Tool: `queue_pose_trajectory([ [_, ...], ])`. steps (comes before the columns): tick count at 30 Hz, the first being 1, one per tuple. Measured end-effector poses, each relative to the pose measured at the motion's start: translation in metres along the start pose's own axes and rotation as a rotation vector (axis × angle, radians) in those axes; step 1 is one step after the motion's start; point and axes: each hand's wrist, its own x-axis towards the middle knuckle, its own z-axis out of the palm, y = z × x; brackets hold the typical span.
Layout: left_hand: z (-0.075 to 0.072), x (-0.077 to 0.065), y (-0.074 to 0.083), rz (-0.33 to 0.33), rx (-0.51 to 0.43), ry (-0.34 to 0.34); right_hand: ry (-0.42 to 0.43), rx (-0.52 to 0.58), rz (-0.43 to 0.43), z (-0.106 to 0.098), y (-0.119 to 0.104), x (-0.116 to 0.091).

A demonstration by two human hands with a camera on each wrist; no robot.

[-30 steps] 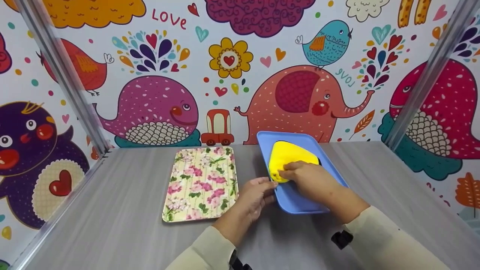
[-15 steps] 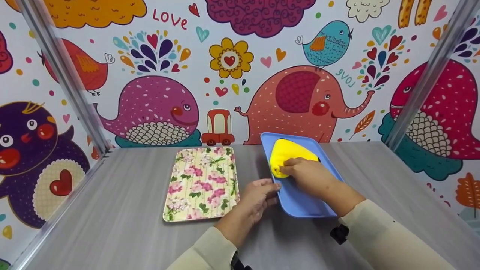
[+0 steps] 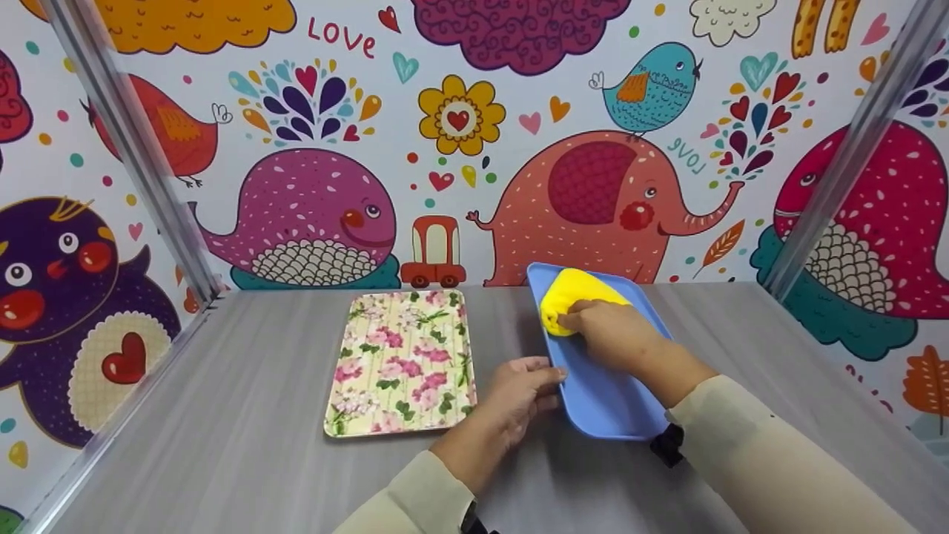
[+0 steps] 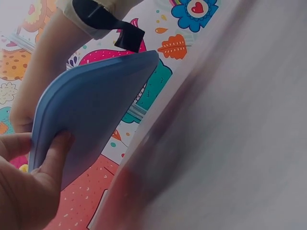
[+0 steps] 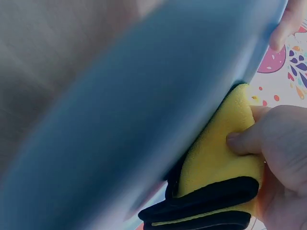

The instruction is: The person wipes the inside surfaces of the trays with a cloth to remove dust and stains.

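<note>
My left hand (image 3: pixel 523 397) pinches the left rim of a blue tray (image 3: pixel 612 397), which is tilted up off the table. In the left wrist view the tray's underside (image 4: pixel 91 105) shows, with the thumb on it and the other fingers partly hidden at the far side. My right hand (image 3: pixel 619 334) grips a folded yellow cloth (image 3: pixel 574 289) and holds it against the upper left of the tray's inner face. Dark edging on the cloth (image 5: pixel 220 153) is plain in the right wrist view, where the thumb presses on its yellow side.
A rectangular flower-patterned tray (image 3: pixel 404 363) lies flat on the grey table (image 3: pixel 245 415), left of my hands. Behind the table stands a wall (image 3: pixel 437 185) printed with cartoon animals. Metal posts (image 3: pixel 852 148) rise at both back corners.
The blue tray has shifted right and its near end has come closer, tilting more steeply. My left hand moved right along with it. The cloth and right hand slid slightly upward across the tray.
</note>
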Motion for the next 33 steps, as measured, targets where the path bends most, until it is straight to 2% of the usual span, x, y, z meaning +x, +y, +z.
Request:
queue_pose_trajectory([
  [4, 0.001, -0.002, 0.001, -0.002, 0.013, 0.007, -0.02, 0.004, 0.035, -0.003, -0.001, 0.003],
  [11, 0.004, -0.004, 0.0, 0.0, 0.013, 0.005, -0.08, 0.073, 0.132, -0.014, -0.001, 0.009],
  [16, 0.005, -0.005, -0.001, 0.011, 0.01, -0.012, -0.088, 0.034, 0.123, -0.018, 0.0, 0.018],
  [20, 0.006, -0.007, -0.003, 0.021, 0.004, -0.032, -0.093, 0.027, 0.171, -0.017, -0.001, 0.023],
  [22, 0.007, -0.007, -0.004, 0.022, 0.0, -0.036, -0.083, 0.011, 0.179, -0.015, -0.002, 0.026],
  [28, 0.01, -0.009, -0.004, 0.031, -0.006, -0.034, 0.001, -0.104, 0.12, -0.011, -0.003, 0.033],
  [33, 0.011, -0.01, -0.004, 0.031, -0.017, -0.037, 0.035, -0.139, 0.118, -0.007, -0.003, 0.037],
])
